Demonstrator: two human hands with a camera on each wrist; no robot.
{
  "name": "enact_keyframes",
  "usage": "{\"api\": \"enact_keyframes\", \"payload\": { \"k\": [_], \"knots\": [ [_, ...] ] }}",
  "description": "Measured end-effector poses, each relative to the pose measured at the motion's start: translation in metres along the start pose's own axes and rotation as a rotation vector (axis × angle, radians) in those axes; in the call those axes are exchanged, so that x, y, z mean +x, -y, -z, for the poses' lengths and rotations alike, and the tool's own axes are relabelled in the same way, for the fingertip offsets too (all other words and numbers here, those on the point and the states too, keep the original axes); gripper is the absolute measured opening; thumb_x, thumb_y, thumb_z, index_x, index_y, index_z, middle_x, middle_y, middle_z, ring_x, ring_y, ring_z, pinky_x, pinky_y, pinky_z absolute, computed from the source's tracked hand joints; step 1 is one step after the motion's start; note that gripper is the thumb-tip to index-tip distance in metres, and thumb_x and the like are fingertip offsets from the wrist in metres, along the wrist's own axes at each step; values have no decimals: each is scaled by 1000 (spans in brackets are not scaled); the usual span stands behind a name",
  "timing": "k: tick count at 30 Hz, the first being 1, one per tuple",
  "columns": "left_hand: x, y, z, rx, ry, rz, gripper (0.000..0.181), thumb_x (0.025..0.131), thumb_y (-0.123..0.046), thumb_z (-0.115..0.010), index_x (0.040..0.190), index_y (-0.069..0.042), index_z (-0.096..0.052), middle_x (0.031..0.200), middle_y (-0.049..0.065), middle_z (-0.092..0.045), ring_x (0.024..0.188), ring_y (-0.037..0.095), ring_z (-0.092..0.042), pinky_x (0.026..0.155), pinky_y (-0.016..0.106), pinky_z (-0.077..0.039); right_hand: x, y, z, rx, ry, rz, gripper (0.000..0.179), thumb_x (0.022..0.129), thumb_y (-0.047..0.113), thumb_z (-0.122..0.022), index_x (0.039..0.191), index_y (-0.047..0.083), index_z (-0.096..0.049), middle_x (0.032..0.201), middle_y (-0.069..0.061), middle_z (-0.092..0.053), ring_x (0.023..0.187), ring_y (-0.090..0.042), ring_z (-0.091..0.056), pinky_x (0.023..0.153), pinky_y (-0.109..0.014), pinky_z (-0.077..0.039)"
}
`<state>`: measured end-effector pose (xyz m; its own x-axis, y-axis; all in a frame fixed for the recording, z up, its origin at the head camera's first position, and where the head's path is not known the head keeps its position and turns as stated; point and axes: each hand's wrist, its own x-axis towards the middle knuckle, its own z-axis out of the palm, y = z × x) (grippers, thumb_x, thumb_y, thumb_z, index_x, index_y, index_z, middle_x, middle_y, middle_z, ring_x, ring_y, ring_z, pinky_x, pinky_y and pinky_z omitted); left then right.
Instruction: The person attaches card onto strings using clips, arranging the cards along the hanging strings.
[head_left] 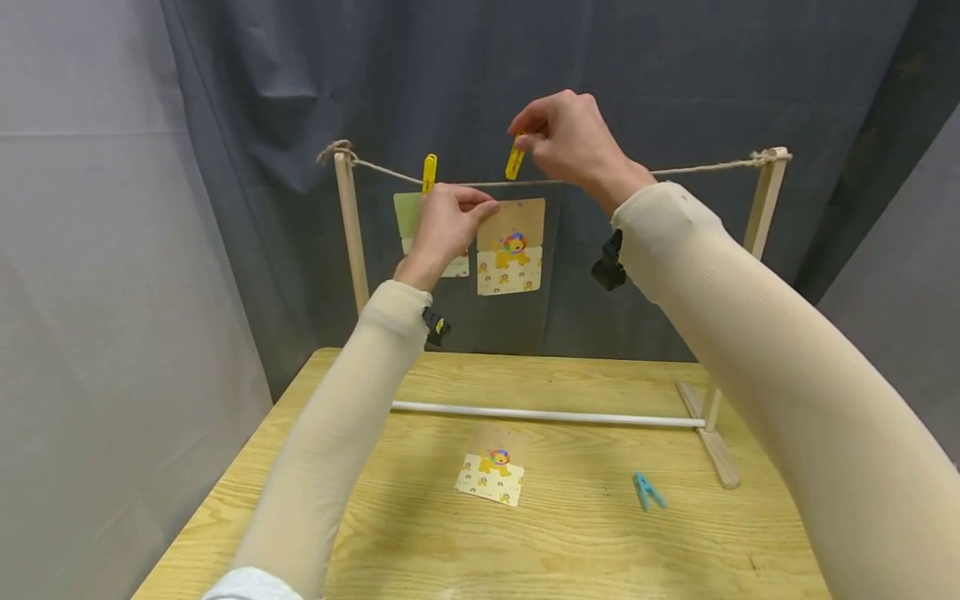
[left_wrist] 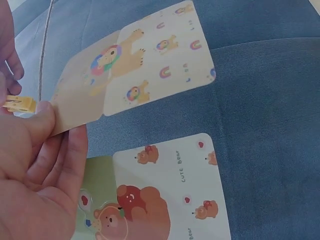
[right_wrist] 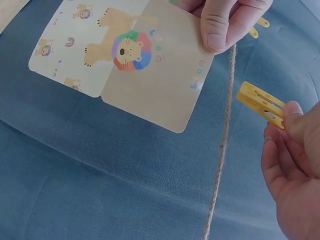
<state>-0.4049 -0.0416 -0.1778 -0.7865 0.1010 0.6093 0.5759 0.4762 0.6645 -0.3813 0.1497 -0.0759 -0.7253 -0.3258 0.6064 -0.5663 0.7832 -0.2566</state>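
Between thumb and fingers, my left hand [head_left: 452, 223] pinches the top corner of a lion card [head_left: 510, 248], held just below the twine [right_wrist: 223, 135]. My right hand [head_left: 573, 142] grips a yellow clothespin [right_wrist: 262, 105] by one end, a little above the twine and apart from the card. Behind my left hand hangs a bear card [left_wrist: 150, 200] with a green upper part, and a second yellow clothespin [head_left: 430, 171] stands on the twine over it. That card is partly hidden by the hand in the head view.
The twine runs between two wooden posts [head_left: 767, 200], joined low down by a white rod [head_left: 547, 414]. On the wooden table [head_left: 585, 550] lie another lion card [head_left: 491, 475] and a blue clothespin [head_left: 648, 492]. A dark curtain [head_left: 465, 75] hangs behind.
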Motion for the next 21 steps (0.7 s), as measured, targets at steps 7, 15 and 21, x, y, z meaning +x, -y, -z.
{"api": "enact_keyframes", "payload": {
  "k": [7, 15, 21],
  "knots": [
    [0, 0, -2, -3, -13, -15, 21, 98, -31, -74, 106, -14, -82, 97, 2, -77, 61, 19, -61, 48, 31, -51, 0, -1, -1, -22, 30, -32, 27, 105, 14, -58, 125, 9, -75, 121, -6, -75, 100, -19, -68, 83, -31, -56],
    [1, 4, -5, -16, -39, -37, 19, 97, -29, -75, 102, -13, -83, 94, 2, -78, 63, 15, -63, 52, 28, -50, 0, -6, -6, -10, 47, -37, 25, 103, 9, -59, 120, 7, -77, 116, -8, -76, 105, -21, -69, 91, -37, -57],
    [3, 5, -5, 2, -67, -59, 17, 96, -28, -77, 98, -13, -84, 92, 1, -79, 71, 11, -66, 61, 26, -50, 1, -9, -8, -7, 70, -32, 26, 103, 8, -59, 121, 8, -77, 117, -8, -76, 107, -22, -70, 92, -37, -58]
  ]
}}
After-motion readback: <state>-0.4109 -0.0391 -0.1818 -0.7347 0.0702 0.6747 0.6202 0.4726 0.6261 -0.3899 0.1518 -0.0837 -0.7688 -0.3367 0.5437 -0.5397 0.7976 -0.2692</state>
